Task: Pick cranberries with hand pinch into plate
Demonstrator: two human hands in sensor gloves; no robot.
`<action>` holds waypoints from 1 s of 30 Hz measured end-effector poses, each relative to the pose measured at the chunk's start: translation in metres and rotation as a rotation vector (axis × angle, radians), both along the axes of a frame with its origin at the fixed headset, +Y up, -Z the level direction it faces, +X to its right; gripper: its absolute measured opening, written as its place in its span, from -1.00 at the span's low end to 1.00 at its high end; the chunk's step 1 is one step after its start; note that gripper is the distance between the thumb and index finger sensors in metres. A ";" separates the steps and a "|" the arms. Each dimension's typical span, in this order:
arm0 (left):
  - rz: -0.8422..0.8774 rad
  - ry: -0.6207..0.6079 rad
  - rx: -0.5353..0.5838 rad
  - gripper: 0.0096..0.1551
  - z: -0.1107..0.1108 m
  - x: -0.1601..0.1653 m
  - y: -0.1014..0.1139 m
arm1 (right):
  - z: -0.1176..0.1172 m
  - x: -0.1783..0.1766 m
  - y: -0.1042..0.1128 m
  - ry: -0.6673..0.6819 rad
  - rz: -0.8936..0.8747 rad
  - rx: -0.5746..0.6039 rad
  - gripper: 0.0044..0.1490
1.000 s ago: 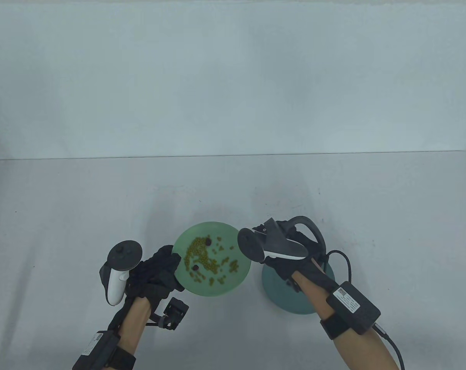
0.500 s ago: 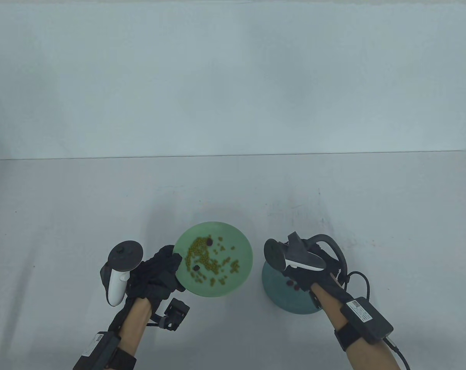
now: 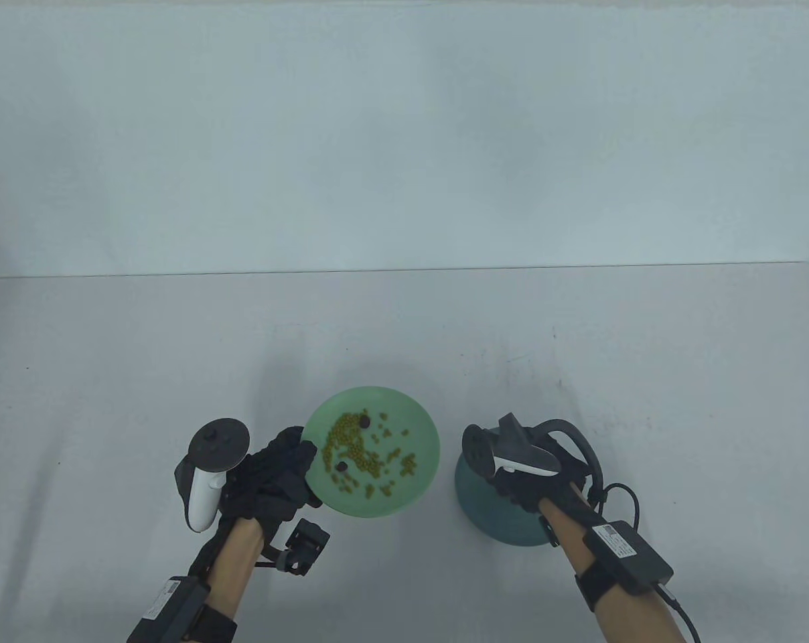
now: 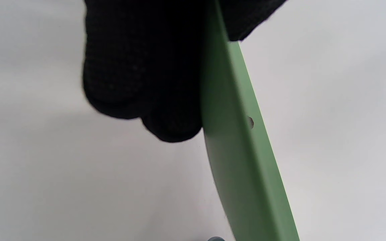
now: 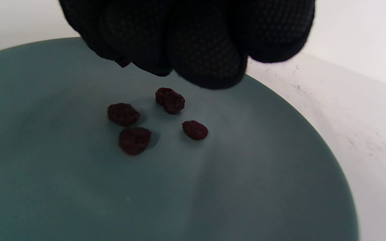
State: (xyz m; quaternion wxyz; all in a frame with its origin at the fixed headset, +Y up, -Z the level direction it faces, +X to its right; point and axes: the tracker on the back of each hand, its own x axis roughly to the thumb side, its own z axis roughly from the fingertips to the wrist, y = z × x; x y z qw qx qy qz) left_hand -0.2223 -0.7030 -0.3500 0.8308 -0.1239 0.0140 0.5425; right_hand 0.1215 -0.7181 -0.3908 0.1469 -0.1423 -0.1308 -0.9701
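Over on the left, your left hand (image 3: 270, 479) is gripping the near-left rim of the light green plate (image 3: 418, 429). In the left wrist view your fingers (image 4: 139, 67) sit against one face of that rim, with more glove on the other side. The plate looks raised off the grey table (image 3: 110, 375), and it's carrying a scatter of small yellow-green beans (image 3: 354, 449), too many to count. Two dark cranberries (image 3: 363, 420) are mixed in with them, one near the far side of the pile and one toward the near-left.

Moving right, the dark teal plate (image 3: 471, 492) sits just beside the green one. Your right hand (image 3: 532, 479) hangs over it, so you can't see inside from above. The right wrist view shows four cranberries (image 5: 169, 99) lying close together on the teal surface. Your fingertips (image 5: 206, 57) are bunched together just above them, pinching a fifth dark red cranberry (image 5: 123, 62) that peeks out at the left fingertip.
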 end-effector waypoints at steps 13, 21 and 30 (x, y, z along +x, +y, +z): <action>0.001 0.001 0.002 -0.42 0.000 0.000 0.001 | -0.001 0.003 0.023 -0.014 -0.014 0.039 -0.38; -0.003 -0.001 0.001 -0.42 0.000 0.000 0.001 | 0.004 -0.001 0.078 0.009 -0.017 0.136 -0.39; -0.009 -0.012 -0.002 -0.42 0.000 0.003 0.000 | 0.011 -0.039 0.129 0.113 -0.051 0.230 -0.37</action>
